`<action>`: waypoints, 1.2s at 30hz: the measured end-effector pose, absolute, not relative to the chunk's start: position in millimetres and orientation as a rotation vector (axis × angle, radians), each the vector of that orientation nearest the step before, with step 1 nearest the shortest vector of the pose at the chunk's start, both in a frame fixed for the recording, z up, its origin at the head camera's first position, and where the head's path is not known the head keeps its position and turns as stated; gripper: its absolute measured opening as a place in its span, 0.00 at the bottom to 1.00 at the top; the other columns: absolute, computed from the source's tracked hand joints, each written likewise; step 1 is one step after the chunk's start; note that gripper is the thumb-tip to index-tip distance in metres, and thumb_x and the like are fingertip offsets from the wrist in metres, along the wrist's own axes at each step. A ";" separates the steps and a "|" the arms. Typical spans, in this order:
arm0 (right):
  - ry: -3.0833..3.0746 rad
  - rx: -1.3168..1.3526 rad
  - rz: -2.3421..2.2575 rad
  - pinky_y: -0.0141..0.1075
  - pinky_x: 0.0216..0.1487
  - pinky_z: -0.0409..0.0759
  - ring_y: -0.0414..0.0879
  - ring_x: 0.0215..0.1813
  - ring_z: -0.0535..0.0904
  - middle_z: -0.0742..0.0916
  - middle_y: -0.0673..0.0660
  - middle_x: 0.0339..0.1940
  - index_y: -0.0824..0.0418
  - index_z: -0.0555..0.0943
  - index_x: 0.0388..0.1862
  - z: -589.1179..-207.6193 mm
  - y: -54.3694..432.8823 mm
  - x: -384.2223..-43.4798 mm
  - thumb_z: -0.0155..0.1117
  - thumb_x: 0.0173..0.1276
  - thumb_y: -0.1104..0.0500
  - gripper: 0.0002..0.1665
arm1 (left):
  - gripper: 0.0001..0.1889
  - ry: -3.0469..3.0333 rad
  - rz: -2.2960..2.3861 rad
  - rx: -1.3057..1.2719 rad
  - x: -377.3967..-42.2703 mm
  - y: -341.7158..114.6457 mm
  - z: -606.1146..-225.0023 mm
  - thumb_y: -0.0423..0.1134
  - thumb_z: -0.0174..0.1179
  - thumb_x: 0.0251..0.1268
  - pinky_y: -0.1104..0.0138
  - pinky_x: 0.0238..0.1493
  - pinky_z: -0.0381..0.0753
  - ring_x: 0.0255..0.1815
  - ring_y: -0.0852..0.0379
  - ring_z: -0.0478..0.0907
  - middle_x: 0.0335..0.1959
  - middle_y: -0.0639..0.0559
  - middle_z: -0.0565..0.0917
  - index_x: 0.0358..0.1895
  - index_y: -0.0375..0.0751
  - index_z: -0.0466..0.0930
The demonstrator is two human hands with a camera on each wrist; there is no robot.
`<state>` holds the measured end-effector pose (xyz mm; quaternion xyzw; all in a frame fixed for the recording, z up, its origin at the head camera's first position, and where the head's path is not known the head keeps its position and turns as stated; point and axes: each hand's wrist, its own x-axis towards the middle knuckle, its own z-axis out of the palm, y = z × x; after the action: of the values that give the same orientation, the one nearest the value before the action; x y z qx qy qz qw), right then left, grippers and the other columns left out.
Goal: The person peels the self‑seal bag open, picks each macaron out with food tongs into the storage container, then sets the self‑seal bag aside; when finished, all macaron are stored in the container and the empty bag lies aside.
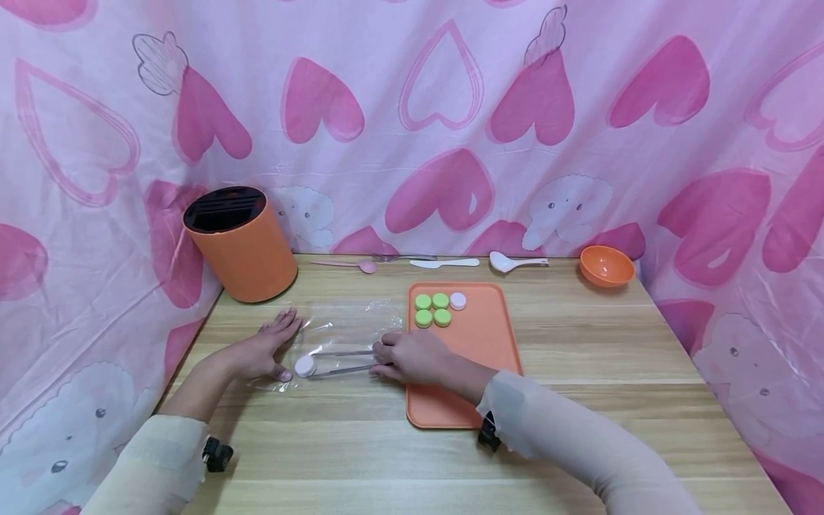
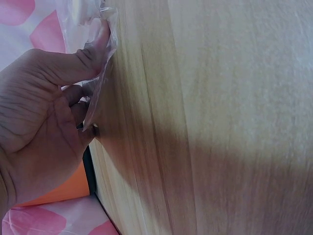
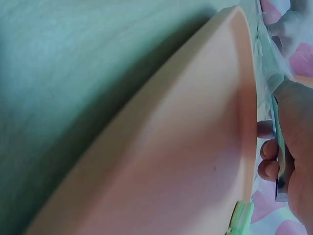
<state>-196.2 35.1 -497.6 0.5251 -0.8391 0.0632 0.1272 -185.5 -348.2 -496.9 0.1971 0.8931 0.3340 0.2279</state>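
Note:
My left hand (image 1: 262, 350) rests with spread fingers at the left edge of a clear plastic bag (image 1: 347, 325) lying on the table. In the left wrist view, the thumb (image 2: 80, 63) touches the crinkled film. My right hand (image 1: 412, 356) grips metal tongs (image 1: 341, 370), whose arms reach left over the bag to a pale pink macaron (image 1: 305, 366). The macaron sits between the tong tips near my left thumb. Under my right wrist lies an orange tray (image 1: 476, 336) with several green macarons (image 1: 441, 317) and one pale pink macaron (image 1: 458, 301) at its back left.
An orange knife block (image 1: 247, 254) stands at the back left. Along the back edge lie a pink spoon (image 1: 367, 266), a fork (image 1: 405, 257), a white knife (image 1: 444, 263) and a white soup spoon (image 1: 515, 262). An orange bowl (image 1: 607, 267) sits at the back right.

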 end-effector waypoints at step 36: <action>-2.570 1.416 0.233 0.37 0.29 0.87 0.41 0.31 0.87 0.91 0.47 0.42 0.52 0.91 0.51 -491.5 74.0 -208.6 0.67 0.83 0.39 0.19 | 0.64 2.474 0.733 0.392 -183.3 -330.2 -477.6 0.38 0.80 0.61 0.28 0.88 0.26 0.91 0.25 0.21 0.92 0.29 0.29 0.90 0.30 0.42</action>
<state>-208.6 74.0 -491.5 0.4786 -0.8688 0.0788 0.0989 -183.3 -330.2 -477.6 0.1450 0.9146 0.2711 0.2627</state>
